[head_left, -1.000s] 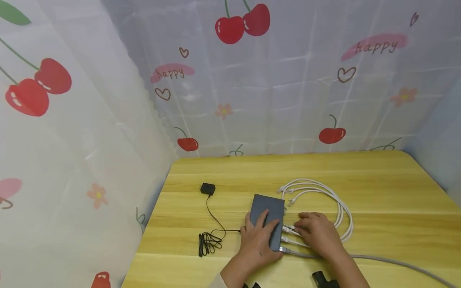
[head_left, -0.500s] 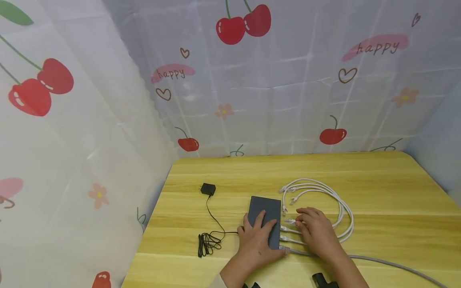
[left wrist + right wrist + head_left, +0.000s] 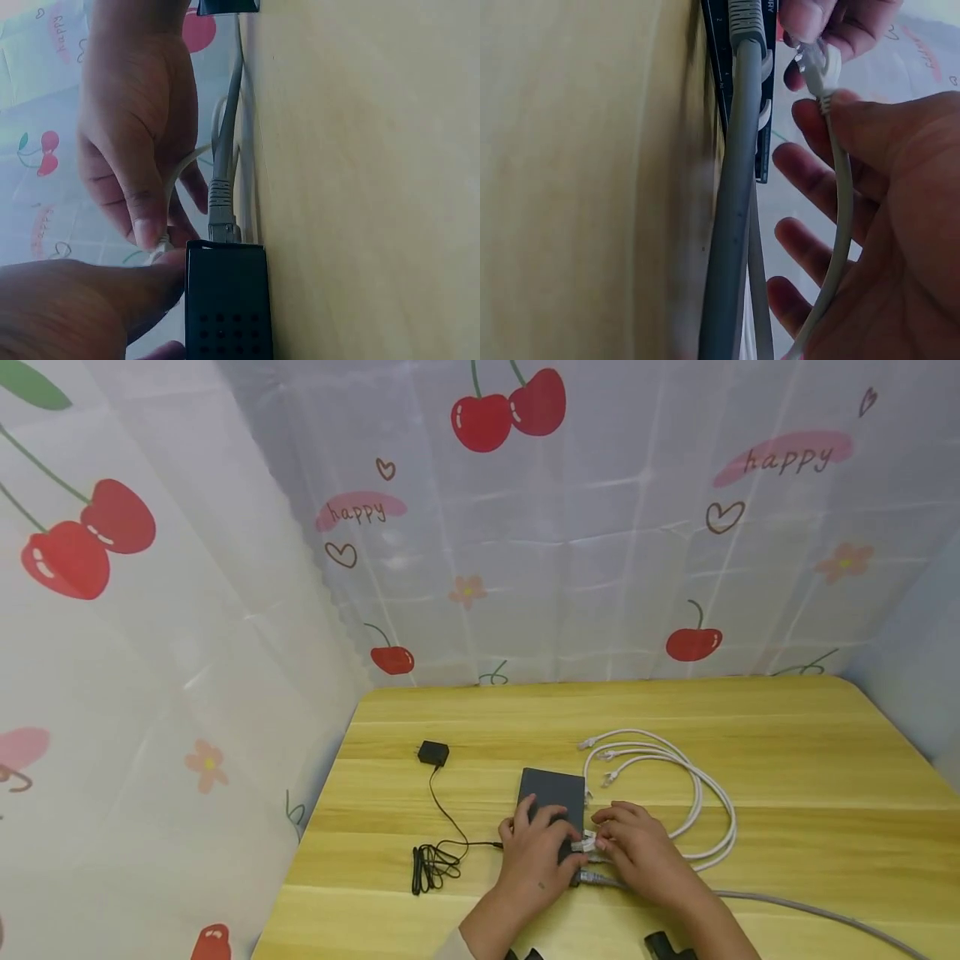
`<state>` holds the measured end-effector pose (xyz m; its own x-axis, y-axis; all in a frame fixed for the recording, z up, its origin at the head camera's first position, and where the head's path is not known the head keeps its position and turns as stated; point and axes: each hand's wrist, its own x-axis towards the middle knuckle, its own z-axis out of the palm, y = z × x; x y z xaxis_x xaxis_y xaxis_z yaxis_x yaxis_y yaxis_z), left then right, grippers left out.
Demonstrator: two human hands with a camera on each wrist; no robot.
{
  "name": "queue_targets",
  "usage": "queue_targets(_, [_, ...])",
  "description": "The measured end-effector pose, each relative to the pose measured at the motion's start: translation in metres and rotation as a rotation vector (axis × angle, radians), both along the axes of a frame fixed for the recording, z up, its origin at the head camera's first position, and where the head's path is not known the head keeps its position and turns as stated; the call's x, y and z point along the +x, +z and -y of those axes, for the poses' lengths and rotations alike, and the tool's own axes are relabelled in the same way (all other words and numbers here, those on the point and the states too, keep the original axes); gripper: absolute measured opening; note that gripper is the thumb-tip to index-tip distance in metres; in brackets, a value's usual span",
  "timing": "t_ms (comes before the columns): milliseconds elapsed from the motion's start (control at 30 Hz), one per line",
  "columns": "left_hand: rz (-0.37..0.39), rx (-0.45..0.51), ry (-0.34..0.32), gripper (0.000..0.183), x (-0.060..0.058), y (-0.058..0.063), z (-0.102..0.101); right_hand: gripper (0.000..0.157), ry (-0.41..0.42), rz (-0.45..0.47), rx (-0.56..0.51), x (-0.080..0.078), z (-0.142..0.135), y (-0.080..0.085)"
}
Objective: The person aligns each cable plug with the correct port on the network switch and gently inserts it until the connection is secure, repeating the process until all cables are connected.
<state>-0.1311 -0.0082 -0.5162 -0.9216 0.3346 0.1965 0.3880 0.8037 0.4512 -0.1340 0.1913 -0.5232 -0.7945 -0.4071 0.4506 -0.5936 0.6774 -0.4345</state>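
A dark grey network switch [image 3: 551, 789] lies on the table, its port side facing right. My left hand [image 3: 532, 864] is over it; fingers rest on its top, while thumb and forefinger meet the clear tip of a white network cable's plug [image 3: 821, 66]. My right hand [image 3: 645, 852] pinches that same plug from behind, close above the switch; its other fingers are spread in the right wrist view. A thicker grey network cable [image 3: 222, 191] sits in the switch's nearest port. White plugs beside it are partly hidden by the hands.
White network cables [image 3: 723, 802] curve in loops to the right, several loose plugs at the back. A black power adapter [image 3: 433, 753] lies at left, its bundled cord [image 3: 435, 868] leading to the switch. Behind the table [image 3: 825, 760] hangs a cherry-print curtain [image 3: 562, 568].
My right hand has lifted the white cable's plug and brought it left and nearer, over the switch's edge. The left thumb and forefinger have closed in on the plug's tip.
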Motion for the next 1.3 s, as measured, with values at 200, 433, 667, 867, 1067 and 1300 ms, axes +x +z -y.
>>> queue_targets(200, [-0.031,-0.003,-0.011,0.009,0.0002,-0.0010,0.0013,0.010,0.008,0.021,-0.007,0.0006,0.0009,0.0000])
queue_targets(433, [-0.026,-0.001,-0.013,0.013,0.0001,-0.0021,-0.0008,0.020,0.002,-0.062,-0.015,0.0007,0.0006,-0.0010])
queue_targets(667, [0.103,-0.060,0.013,0.058,-0.0002,-0.0035,-0.0007,0.019,-0.030,-0.109,-0.030,-0.0031,-0.0025,-0.0045])
queue_targets(867, [0.189,-0.217,0.008,0.093,-0.0006,-0.0080,-0.0010,0.016,-0.140,-0.120,-0.028,-0.0054,-0.0045,-0.0054])
queue_targets(1067, [0.186,-0.267,0.005,0.088,0.0007,-0.0094,-0.0033,0.014,-0.246,-0.015,-0.008,-0.0022,-0.0043,-0.0040])
queue_targets(1300, [0.217,-0.258,0.005,0.086,0.0004,-0.0078,-0.0036,0.011,-0.305,0.067,-0.001,-0.0023,-0.0051,-0.0025])
